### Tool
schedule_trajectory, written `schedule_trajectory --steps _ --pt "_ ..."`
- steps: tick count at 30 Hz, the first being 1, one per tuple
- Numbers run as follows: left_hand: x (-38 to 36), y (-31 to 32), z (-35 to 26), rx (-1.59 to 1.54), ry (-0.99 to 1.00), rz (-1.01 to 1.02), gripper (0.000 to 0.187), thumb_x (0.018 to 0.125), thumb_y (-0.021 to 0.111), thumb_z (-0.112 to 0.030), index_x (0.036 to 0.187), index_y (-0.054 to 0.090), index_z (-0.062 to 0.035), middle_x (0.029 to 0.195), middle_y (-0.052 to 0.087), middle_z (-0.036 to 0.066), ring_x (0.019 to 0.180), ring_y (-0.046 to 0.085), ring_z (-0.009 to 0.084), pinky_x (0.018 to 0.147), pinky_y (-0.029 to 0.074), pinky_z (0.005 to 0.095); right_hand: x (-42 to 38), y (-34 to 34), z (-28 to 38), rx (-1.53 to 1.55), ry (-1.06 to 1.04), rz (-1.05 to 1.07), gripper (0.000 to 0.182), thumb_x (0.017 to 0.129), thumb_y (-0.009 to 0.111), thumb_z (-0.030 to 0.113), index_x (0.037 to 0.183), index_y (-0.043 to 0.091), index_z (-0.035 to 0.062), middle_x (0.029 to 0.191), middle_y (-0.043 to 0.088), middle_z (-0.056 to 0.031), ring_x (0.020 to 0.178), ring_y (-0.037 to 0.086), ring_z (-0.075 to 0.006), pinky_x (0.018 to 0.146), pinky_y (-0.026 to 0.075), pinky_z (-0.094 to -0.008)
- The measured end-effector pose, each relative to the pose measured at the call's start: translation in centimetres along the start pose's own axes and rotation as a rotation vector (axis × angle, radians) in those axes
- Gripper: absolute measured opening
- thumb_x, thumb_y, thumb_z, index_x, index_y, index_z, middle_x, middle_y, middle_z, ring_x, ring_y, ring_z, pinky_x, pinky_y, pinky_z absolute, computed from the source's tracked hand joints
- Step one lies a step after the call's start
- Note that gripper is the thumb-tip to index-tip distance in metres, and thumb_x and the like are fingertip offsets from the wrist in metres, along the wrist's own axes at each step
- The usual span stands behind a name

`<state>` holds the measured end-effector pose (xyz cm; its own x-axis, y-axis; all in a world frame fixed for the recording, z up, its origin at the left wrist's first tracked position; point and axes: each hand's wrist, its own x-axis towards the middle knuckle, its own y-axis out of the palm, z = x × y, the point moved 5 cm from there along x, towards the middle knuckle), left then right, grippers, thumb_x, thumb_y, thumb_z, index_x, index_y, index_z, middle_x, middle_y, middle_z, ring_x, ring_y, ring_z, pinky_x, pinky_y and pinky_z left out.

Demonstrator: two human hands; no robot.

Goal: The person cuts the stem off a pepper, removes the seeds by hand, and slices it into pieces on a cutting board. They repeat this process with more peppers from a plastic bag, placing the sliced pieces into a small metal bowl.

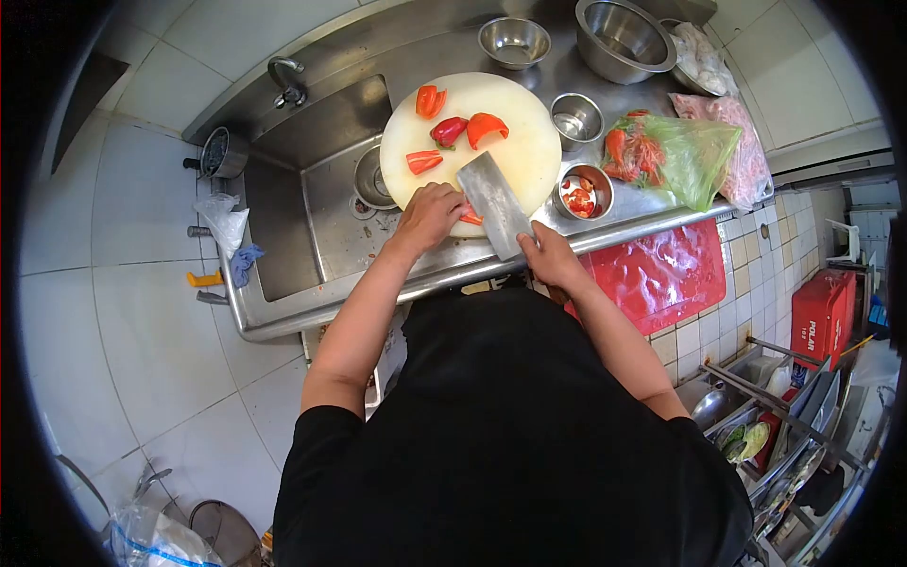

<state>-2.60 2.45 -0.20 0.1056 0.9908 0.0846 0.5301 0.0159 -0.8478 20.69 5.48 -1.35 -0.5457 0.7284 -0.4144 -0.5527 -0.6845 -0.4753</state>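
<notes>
My right hand (551, 257) is closed around the handle of a broad cleaver (495, 202), whose blade lies over the near part of a round white cutting board (536, 142). On the board's near left side, the curled fingers of my left hand (432, 218) press on a red bell pepper piece (471, 215) beside the blade, partly hidden by my fingers. Farther up the board are more cut pieces: one pepper piece (430, 101) at the back, a curved one (487, 128) to the right, a strip (424, 162) to the left, and a darker red pepper (449, 132) between them.
Right of the board stand a steel cup with red pepper bits (579, 200), another steel cup (576, 120) and a green plastic bag (699, 156) with red peppers. Steel bowls (515, 42) sit behind. A sink (283, 227) with a faucet (286, 83) lies left.
</notes>
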Motion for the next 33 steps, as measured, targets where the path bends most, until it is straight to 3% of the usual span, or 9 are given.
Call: schedule_trajectory --steps 1,4,13,19,22,26,28,31,33 --pt "-0.1 0.1 0.1 -0.001 -0.009 0.024 0.017 0.088 0.071 -0.014 0.101 0.070 -0.0040 0.097 0.065 0.011 0.098 0.063 0.0307 0.086 0.050 0.0395 0.0 -0.5 0.2 -0.092 -0.082 -0.097 0.033 0.101 0.053 0.029 0.115 0.060 -0.0003 0.095 0.069 -0.0261 0.087 0.069 -0.0417 0.081 0.052 -0.0467" --pt "-0.4 0.1 0.0 -0.074 -0.026 0.082 0.020 0.089 0.070 -0.015 0.105 0.066 -0.0037 0.101 0.063 0.012 0.098 0.062 0.0314 0.085 0.050 0.0396 0.2 -0.9 0.0 -0.062 -0.023 -0.052 0.034 0.101 0.053 0.030 0.116 0.060 0.0003 0.104 0.067 -0.0284 0.104 0.063 -0.0469 0.090 0.049 -0.0488" --pt "-0.2 1.4 -0.1 0.009 -0.139 0.330 0.013 0.093 0.062 -0.012 0.095 0.055 -0.0019 0.097 0.058 0.018 0.091 0.060 0.0357 0.080 0.048 0.0444 0.0 -1.0 0.4 -0.101 -0.005 -0.050 0.034 0.101 0.053 0.031 0.113 0.059 0.0001 0.101 0.067 -0.0295 0.101 0.064 -0.0471 0.086 0.050 -0.0507" --pt "-1.7 0.8 -1.5 -0.203 -0.088 0.231 0.014 0.095 0.058 -0.014 0.092 0.053 -0.0011 0.090 0.059 0.019 0.084 0.059 0.0365 0.077 0.047 0.0438 0.4 -0.9 0.0 -0.131 -0.009 -0.070 0.034 0.101 0.054 0.032 0.112 0.058 -0.0001 0.101 0.067 -0.0303 0.101 0.064 -0.0481 0.087 0.049 -0.0525" --pt "-3.9 -1.2 -2.6 -0.315 -0.156 0.289 0.020 0.096 0.060 -0.019 0.090 0.054 -0.0003 0.086 0.061 0.019 0.079 0.059 0.0354 0.074 0.047 0.0427 0.2 -1.0 0.2 -0.112 -0.023 -0.068 0.033 0.101 0.054 0.031 0.111 0.058 -0.0005 0.101 0.067 -0.0306 0.101 0.063 -0.0488 0.086 0.049 -0.0527" --pt "-12.0 -4.9 -0.4 -0.266 -0.367 0.498 0.028 0.095 0.064 -0.026 0.085 0.056 -0.0005 0.079 0.062 0.017 0.073 0.061 0.0281 0.068 0.047 0.0423 0.1 -1.3 0.0 -0.096 -0.104 -0.083 0.033 0.101 0.054 0.030 0.110 0.058 -0.0015 0.096 0.067 -0.0296 0.093 0.065 -0.0473 0.081 0.050 -0.0500" --pt "-18.6 -5.8 3.4 -0.146 -0.564 0.593 0.024 0.090 0.065 -0.024 0.084 0.059 -0.0018 0.081 0.064 0.016 0.073 0.061 0.0287 0.068 0.048 0.0428 -0.4 -1.7 -0.1 0.116 -0.026 -0.058 0.031 0.101 0.055 0.028 0.109 0.058 -0.0021 0.090 0.066 -0.0274 0.081 0.065 -0.0419 0.075 0.050 -0.0459" --pt "-29.3 -6.3 10.2 -0.023 -0.855 0.721 0.028 0.083 0.074 -0.028 0.084 0.067 -0.0010 0.093 0.071 0.017 0.085 0.067 0.0301 0.076 0.052 0.0402 -1.5 -3.0 0.1 0.274 0.069 -0.056 0.030 0.101 0.055 0.027 0.107 0.058 -0.0023 0.085 0.064 -0.0240 0.074 0.063 -0.0349 0.073 0.049 -0.0426" --pt "-34.1 -6.2 12.5 -0.044 -0.952 0.721 0.030 0.080 0.077 -0.030 0.087 0.071 -0.0012 0.100 0.073 0.018 0.092 0.069 0.0316 0.081 0.054 0.0394 -0.9 -3.4 -2.5 0.195 -0.008 -0.140 0.030 0.102 0.055 0.027 0.110 0.059 -0.0019 0.087 0.066 -0.0224 0.075 0.063 -0.0311 0.073 0.050 -0.0416"
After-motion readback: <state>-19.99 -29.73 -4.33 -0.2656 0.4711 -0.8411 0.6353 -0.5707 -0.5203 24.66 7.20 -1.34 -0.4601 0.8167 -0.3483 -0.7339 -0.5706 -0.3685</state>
